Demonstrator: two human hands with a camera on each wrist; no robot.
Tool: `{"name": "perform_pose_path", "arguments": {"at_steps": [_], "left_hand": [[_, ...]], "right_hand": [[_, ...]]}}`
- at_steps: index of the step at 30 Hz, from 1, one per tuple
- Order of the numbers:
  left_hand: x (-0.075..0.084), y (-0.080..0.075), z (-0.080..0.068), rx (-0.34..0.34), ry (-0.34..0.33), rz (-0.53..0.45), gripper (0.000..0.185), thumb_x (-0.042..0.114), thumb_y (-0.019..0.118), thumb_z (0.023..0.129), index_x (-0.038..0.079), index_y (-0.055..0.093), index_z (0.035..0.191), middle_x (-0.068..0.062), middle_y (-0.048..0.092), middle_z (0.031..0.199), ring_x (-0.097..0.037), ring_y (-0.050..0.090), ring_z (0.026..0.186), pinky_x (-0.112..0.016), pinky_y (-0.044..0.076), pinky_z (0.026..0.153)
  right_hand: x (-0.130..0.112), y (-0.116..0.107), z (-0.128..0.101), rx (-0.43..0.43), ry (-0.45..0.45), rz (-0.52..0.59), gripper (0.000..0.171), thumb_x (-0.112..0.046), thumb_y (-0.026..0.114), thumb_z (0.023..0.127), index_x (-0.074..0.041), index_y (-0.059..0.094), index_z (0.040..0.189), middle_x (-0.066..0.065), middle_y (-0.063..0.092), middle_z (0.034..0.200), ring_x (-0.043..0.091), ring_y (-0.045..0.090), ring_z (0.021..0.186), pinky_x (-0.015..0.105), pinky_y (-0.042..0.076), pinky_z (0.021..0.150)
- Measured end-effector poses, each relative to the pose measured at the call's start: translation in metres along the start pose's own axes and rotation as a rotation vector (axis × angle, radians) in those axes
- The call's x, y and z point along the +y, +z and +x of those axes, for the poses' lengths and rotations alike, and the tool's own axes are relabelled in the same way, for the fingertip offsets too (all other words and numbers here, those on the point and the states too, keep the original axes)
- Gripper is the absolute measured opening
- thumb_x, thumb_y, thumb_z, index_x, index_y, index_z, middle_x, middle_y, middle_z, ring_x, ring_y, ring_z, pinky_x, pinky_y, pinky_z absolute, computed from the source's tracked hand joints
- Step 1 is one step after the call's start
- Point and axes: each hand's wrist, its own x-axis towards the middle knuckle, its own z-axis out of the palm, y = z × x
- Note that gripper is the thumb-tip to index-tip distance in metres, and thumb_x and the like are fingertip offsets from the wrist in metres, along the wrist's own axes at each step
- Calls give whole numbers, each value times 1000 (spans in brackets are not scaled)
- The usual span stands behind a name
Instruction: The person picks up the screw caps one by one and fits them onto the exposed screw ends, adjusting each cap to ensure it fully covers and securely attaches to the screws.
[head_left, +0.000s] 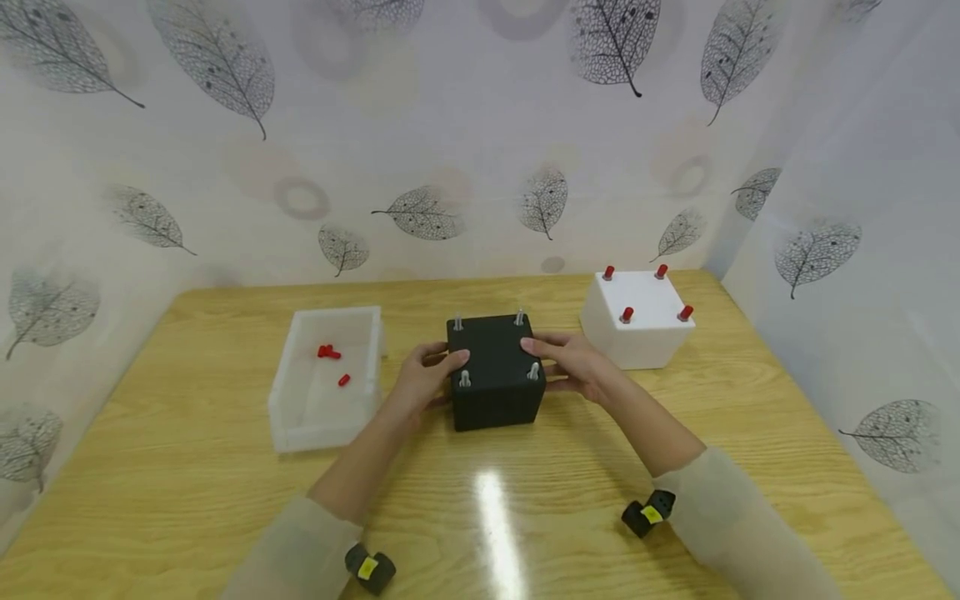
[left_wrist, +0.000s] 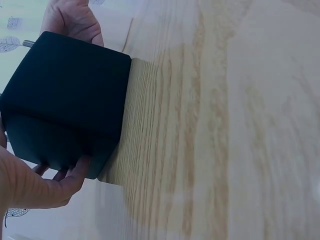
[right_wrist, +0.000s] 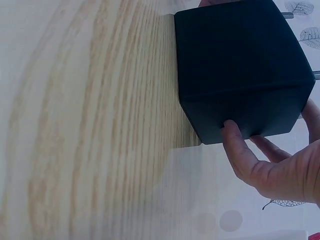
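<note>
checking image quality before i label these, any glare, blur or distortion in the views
Head view: a bright glare streak on the wooden table before the black box, and wide-angle bending at the walls. Left wrist view: sharp box, soft table grain. Right wrist view: much the same, table blurred at the left.

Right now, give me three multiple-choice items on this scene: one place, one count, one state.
1. Where is the white box relative to the black box?
A. right of it
B. left of it
C. on top of it

2. How many red caps are on the white box?
A. two
B. four
C. six

3. How do the hands meet the black box?
A. both hold its sides
B. only one touches it
C. neither touches it

Answers: 1 A, it stands toward the table's right edge. 2 B, one per corner stud. 3 A, left hand and right hand clasp opposite sides.
</note>
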Motion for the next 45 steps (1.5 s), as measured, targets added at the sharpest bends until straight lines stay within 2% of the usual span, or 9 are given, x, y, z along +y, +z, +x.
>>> {"name": "perform_pose_path", "arguments": {"at_steps": [11,16,20,28,35,41,45], "left_hand": [[-2,4,-6,47,64,18,60,31,67,88,11,40,138,-10,43,138,-30,54,114,-49,50,90],[-4,5,-8,61,81,28,61,30,68,87,9,41,139,-12,43,137,-28,58,107,-47,52,88],[-4,5,-13,53,85,31,62,29,68,87,9,40,139,-13,43,137,-29,58,106,-46,53,87],[-9,3,-20,32,90,33,62,26,68,88,7,39,139,-15,42,137,-29,60,103,-41,55,81],[-13,2,-26,16,88,26,63,26,68,87,6,39,139,-16,42,138,-30,56,111,-41,54,84],[-16,4,-32,18,98,20,62,26,69,87,5,39,138,-17,42,137,-30,58,107,-40,55,81],[-20,3,-36,6,100,13,61,24,68,87,5,39,138,-17,41,138,-32,55,112,-42,54,85]], "right_hand": [[7,5,-6,50,-42,46,65,-35,67,88,-12,41,142,11,58,126,14,64,94,36,55,83],[8,7,-7,64,-42,48,61,-32,66,89,-12,42,141,11,58,125,12,64,90,34,55,79],[9,7,-10,58,-49,49,62,-32,67,88,-11,42,141,9,57,124,12,64,90,33,55,77],[17,10,-16,49,-63,64,65,-31,67,88,-7,39,143,14,54,128,13,64,92,36,55,81],[21,15,-27,70,-66,58,65,-31,66,89,-6,39,143,17,51,132,13,64,93,34,56,78],[25,19,-34,125,-85,66,60,-29,68,88,-4,46,138,13,56,122,14,62,90,35,56,76],[28,21,-39,131,-96,76,59,-28,68,87,-2,47,136,11,58,119,13,62,90,36,57,75]]}}
